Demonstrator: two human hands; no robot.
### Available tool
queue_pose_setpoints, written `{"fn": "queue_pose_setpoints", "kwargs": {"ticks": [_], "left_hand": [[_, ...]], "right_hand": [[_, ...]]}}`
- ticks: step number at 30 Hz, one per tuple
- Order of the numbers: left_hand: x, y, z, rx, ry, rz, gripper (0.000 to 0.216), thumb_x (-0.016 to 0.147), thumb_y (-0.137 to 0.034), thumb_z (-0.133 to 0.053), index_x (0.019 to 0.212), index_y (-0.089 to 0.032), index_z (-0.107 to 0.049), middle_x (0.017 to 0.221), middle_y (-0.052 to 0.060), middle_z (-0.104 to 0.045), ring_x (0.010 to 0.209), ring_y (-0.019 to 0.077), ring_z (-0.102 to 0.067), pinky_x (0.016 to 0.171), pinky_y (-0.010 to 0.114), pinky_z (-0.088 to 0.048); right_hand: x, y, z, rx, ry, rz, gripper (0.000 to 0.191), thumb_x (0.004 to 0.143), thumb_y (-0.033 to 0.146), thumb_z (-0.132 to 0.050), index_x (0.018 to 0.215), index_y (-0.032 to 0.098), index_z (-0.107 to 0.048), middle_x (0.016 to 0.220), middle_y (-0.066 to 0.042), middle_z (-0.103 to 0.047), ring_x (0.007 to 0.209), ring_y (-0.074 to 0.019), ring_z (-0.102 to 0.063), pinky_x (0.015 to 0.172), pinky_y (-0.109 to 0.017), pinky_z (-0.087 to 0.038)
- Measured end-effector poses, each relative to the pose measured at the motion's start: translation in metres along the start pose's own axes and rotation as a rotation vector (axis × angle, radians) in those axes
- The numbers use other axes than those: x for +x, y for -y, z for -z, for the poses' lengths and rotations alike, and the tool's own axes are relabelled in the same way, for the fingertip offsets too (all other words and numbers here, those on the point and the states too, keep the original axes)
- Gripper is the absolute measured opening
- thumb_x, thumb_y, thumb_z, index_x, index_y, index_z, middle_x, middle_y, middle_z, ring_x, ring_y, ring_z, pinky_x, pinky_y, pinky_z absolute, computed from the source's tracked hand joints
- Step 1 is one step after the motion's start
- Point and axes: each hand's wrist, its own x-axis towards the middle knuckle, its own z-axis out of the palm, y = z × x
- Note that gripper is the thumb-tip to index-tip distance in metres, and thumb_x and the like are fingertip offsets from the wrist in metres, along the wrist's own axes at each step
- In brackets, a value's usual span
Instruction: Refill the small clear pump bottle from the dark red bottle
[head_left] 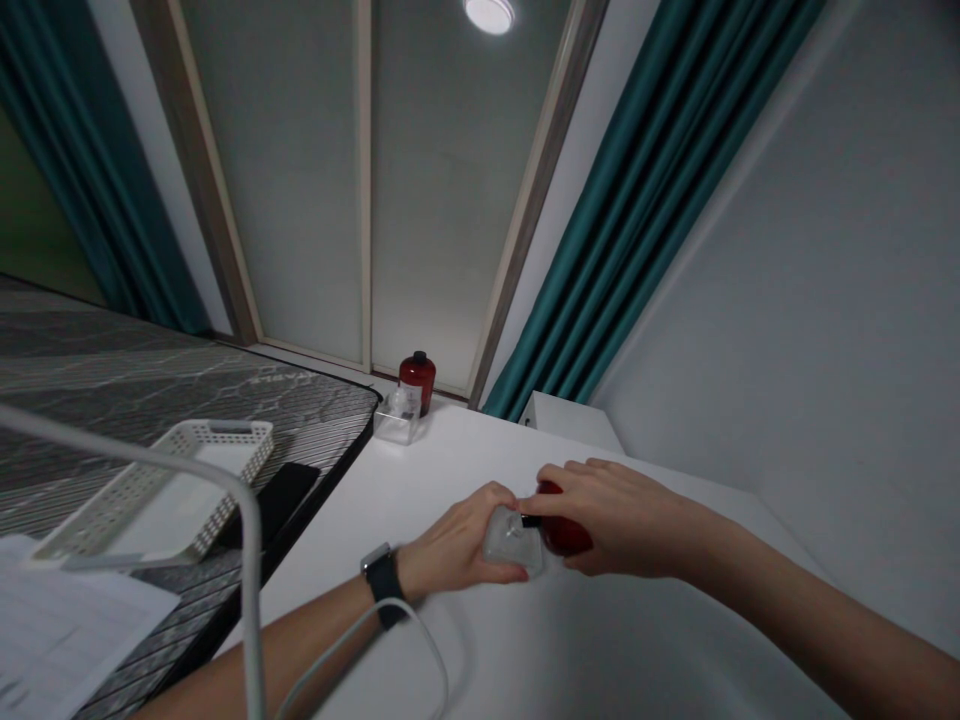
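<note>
My left hand (456, 540), with a dark watch on the wrist, is closed around a small clear square container (511, 548) low over the white table. In my right hand (626, 520), fingers wrapped round it, lies a dark red bottle (566, 537) with a black neck. The bottle is tipped on its side, its neck pointing left at the top of the clear container. Whether the neck touches the container, and whether anything flows, I cannot tell. My right fingers hide part of the bottle.
A second red bottle (418, 376) with a black cap stands at the table's far corner behind a clear box (397, 416). To the left, a white basket (142, 462), a black flat object (289, 495) and papers (82, 625) lie on a bed. A white cable (251, 560) crosses the foreground.
</note>
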Motion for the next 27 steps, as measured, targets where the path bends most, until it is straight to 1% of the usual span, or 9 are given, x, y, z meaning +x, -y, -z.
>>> {"fn": "queue_pose_setpoints", "kwargs": {"ticks": [14,21,27], "left_hand": [[-0.0005,-0.0016,0.0011,-0.005,0.008,0.018,0.068,0.072,-0.030,-0.086,0.123,-0.022,-0.042,0.120,0.009,-0.057,0.108,0.0259,-0.060,0.096,0.042,-0.049],[-0.0011,0.0017,-0.0002,-0.015,-0.009,-0.008,0.068,0.072,-0.034,-0.085,0.123,-0.022,-0.042,0.120,0.009,-0.057,0.108,0.0258,-0.060,0.096,0.041,-0.049],[-0.0006,-0.0005,0.0008,-0.012,-0.015,-0.004,0.067,0.073,-0.034,-0.085,0.122,-0.022,-0.042,0.119,0.009,-0.057,0.108,0.0260,-0.060,0.095,0.041,-0.049]], "right_hand": [[-0.0001,0.0000,-0.0017,-0.027,0.005,0.007,0.060,0.078,0.029,-0.073,0.134,0.038,-0.054,0.112,-0.007,-0.064,0.090,-0.0293,-0.066,0.077,-0.041,-0.047],[-0.0005,0.0012,0.0011,-0.034,-0.004,0.015,0.053,0.079,0.028,-0.072,0.130,0.036,-0.058,0.109,-0.007,-0.064,0.088,-0.0288,-0.066,0.075,-0.040,-0.047],[0.0008,0.0005,0.0010,-0.042,-0.011,0.022,0.053,0.078,0.029,-0.072,0.129,0.036,-0.058,0.108,-0.007,-0.064,0.091,-0.0308,-0.066,0.075,-0.042,-0.047]]}}
